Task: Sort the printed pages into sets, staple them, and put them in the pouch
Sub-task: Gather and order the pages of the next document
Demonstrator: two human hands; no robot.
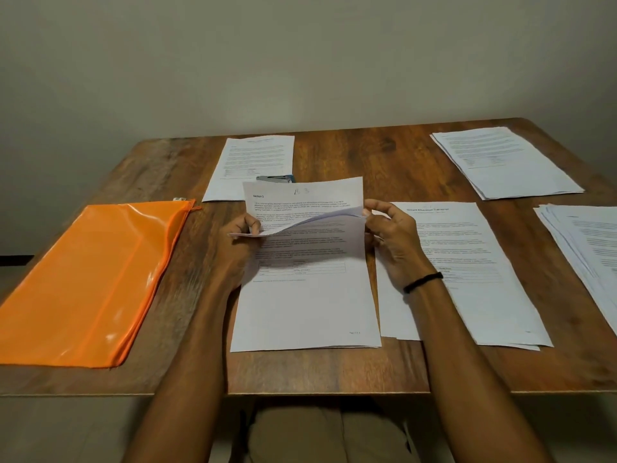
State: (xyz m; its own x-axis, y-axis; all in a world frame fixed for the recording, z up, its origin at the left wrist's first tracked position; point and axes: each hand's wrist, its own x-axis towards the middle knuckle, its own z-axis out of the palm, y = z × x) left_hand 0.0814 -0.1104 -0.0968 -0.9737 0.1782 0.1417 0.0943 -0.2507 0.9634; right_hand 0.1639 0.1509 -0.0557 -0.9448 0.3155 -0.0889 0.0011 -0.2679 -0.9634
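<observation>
Wooden table [384,155] laid out as a sorting bench. Orange pouch [83,279] flat at the left, apart from the paper, likely parked till the sets are stapled. Paper piles spread around: far-left sheets [257,155], far-right pile [500,162], right-edge fanned pile [587,248], pile just right of centre [467,262]. Centre set [307,295] lies before the person, upper pages lifted, probably to check page order. Left hand [240,235] pinches the lifted left edge; right hand [390,235] pinches the right edge. Stapler [275,178] waits just behind, partly hidden.
</observation>
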